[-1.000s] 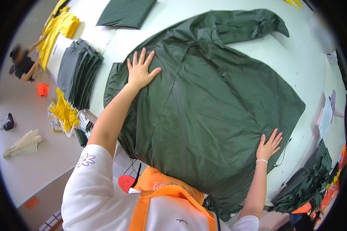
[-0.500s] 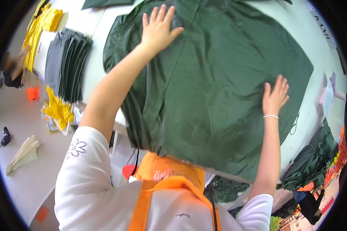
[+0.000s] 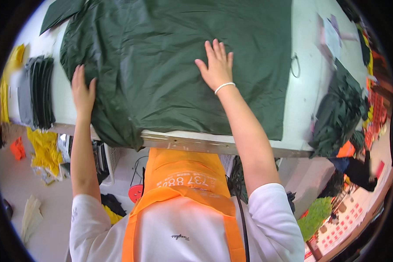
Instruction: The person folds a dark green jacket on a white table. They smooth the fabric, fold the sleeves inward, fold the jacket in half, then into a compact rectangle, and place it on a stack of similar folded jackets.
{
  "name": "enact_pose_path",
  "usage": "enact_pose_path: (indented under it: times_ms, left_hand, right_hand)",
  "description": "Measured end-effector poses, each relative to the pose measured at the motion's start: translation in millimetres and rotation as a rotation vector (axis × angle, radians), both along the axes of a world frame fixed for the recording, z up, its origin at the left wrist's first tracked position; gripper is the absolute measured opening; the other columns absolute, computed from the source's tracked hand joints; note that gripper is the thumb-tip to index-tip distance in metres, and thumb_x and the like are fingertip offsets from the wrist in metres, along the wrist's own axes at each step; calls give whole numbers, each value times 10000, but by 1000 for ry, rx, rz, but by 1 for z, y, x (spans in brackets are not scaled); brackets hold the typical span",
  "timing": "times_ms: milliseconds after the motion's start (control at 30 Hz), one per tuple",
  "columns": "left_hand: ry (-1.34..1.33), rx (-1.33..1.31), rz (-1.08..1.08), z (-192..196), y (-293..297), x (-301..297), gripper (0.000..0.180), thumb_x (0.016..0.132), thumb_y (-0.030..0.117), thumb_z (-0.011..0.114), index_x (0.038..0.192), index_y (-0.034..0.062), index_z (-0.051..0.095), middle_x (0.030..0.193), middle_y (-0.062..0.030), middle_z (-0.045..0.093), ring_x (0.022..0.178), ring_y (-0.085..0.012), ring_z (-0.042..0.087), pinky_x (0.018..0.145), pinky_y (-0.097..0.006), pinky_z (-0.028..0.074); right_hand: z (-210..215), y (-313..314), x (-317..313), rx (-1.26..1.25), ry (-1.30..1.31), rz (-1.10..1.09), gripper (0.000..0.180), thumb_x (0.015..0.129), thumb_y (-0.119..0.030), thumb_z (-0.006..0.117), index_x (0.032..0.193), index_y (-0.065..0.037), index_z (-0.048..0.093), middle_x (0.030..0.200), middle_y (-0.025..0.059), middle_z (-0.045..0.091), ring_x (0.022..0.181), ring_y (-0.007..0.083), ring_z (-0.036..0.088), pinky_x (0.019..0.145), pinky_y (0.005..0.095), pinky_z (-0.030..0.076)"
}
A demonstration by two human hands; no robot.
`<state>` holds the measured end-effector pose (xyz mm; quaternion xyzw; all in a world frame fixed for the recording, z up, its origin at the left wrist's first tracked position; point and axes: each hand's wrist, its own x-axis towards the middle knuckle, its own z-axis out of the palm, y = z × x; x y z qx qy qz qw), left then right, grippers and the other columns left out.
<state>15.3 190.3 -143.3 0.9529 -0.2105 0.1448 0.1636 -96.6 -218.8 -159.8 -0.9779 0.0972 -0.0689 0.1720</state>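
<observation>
A large dark green garment of thin, slightly shiny cloth [image 3: 161,74] lies spread over the white table [image 3: 303,109]. My left hand [image 3: 83,89] rests at its left edge, fingers stretched forward and thumb apart, beside a bunched part that hangs over the table's front edge. On the garment's right half, my right hand [image 3: 217,65] lies flat with spread fingers and a white bracelet on the wrist. Neither hand grips anything. Wrinkles run across the cloth between the two hands. The garment's far end passes out of view at the top.
A stack of folded dark pieces [image 3: 38,91] stands at the table's left, with yellow cloth [image 3: 46,148] below it. At the right edge lies a dark green heap [image 3: 340,109]. A thin cord loop [image 3: 295,66] sits on the tabletop. Another folded green piece [image 3: 61,15] lies at the far left.
My left hand has come back toward me to the garment's left edge. My right hand has moved inward on the cloth. The garment's right edge now lies straighter, and my view has shifted.
</observation>
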Motion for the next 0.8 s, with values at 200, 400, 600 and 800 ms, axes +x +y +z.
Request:
enact_pose_path:
  times_ms: [200, 400, 600, 800]
  left_hand:
    - [93, -98, 496, -7, 27, -165, 597, 836, 255, 684, 1268, -74, 437, 1224, -260, 493, 1152, -361, 479, 984, -396, 382]
    - [343, -241, 497, -33, 38, -206, 251, 933, 190, 520, 858, -49, 545, 719, -205, 523, 618, -315, 431, 633, -360, 398]
    - [710, -1264, 814, -31, 112, -176, 230, 957, 221, 486, 1058, 39, 583, 944, -63, 655, 763, -187, 596, 673, -310, 473]
    - [614, -1021, 1051, -15, 114, -179, 381, 927, 400, 504, 1004, 40, 603, 897, -50, 613, 707, -158, 548, 587, -269, 417]
  right_hand:
    - [54, -90, -175, 80, -166, -369, 316, 824, -185, 646, 1109, -54, 607, 1136, 169, 566, 1059, 338, 522, 915, 412, 418]
    - [54, -147, -321, 711, 100, -904, 272, 883, -263, 638, 1032, -37, 611, 811, 27, 613, 669, 89, 534, 607, 237, 422]
    - [55, -155, -323, 1021, -190, -839, 140, 867, -115, 652, 901, 17, 619, 790, 22, 625, 696, 74, 565, 662, 221, 467]
    - [33, -147, -359, 951, -140, -835, 432, 784, 76, 622, 1181, -36, 495, 1091, 71, 513, 768, 86, 552, 672, 219, 476]
